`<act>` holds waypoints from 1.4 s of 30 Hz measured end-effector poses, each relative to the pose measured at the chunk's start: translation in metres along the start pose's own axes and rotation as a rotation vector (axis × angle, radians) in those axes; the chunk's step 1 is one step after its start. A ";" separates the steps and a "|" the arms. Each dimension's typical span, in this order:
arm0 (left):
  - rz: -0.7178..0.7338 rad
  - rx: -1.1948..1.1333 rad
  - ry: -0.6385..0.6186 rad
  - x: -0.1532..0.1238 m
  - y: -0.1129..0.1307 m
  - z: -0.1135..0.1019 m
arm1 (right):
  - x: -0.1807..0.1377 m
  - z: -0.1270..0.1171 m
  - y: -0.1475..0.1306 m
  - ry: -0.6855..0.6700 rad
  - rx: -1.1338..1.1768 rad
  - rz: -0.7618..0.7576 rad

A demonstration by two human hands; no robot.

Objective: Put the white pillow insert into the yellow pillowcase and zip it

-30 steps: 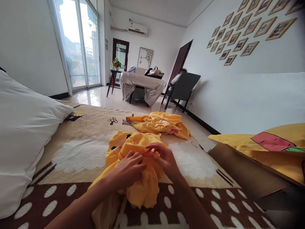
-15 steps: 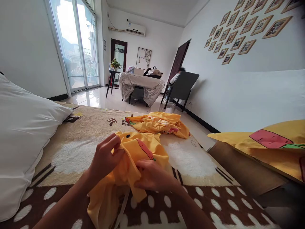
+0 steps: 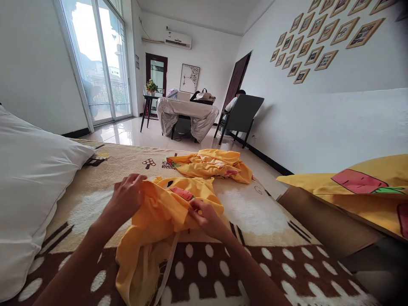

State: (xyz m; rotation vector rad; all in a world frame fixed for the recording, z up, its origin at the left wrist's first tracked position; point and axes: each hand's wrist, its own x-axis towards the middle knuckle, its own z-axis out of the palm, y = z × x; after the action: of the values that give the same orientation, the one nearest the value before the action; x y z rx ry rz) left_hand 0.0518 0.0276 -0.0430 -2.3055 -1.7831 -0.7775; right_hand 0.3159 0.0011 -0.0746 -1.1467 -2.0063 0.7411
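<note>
A yellow pillowcase (image 3: 156, 208) with a carrot print lies bunched on the bed in front of me. My left hand (image 3: 128, 196) is closed on its upper left edge and holds the fabric up. On the right side of the same cloth, my right hand (image 3: 207, 217) pinches a fold between thumb and fingers. Toward me the lower part hangs loose, with a pale seam and stray threads showing. Just beyond it rests a second crumpled yellow cloth (image 3: 213, 165), touched by neither hand.
A white pillow (image 3: 35, 182) lies at the left on the patterned blanket (image 3: 127, 157). To the right, a yellow carrot-print cloth (image 3: 360, 180) lies over a brown box-like thing (image 3: 325, 221). Farther off are a covered table (image 3: 188, 108) and a person seated in a dark chair (image 3: 244, 112).
My left hand has moved left and slightly up, drawing the pillowcase edge with it. My right hand has shifted a little up and right. The fabric between them is more spread.
</note>
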 end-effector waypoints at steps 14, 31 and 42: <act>0.637 -0.215 0.132 -0.023 0.067 -0.007 | -0.005 0.001 -0.016 0.182 0.084 -0.055; 0.536 -0.576 0.383 -0.040 0.082 -0.046 | -0.017 0.030 -0.028 0.470 -0.426 -0.415; 0.591 -0.558 0.411 -0.068 0.082 -0.067 | 0.001 0.020 0.024 0.712 -0.642 -0.263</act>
State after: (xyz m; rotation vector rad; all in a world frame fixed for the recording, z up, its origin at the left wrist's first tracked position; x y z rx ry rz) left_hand 0.0949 -0.0820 0.0000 -2.5083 -0.7063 -1.6027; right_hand 0.3114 0.0104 -0.1038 -1.2162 -1.7270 -0.4472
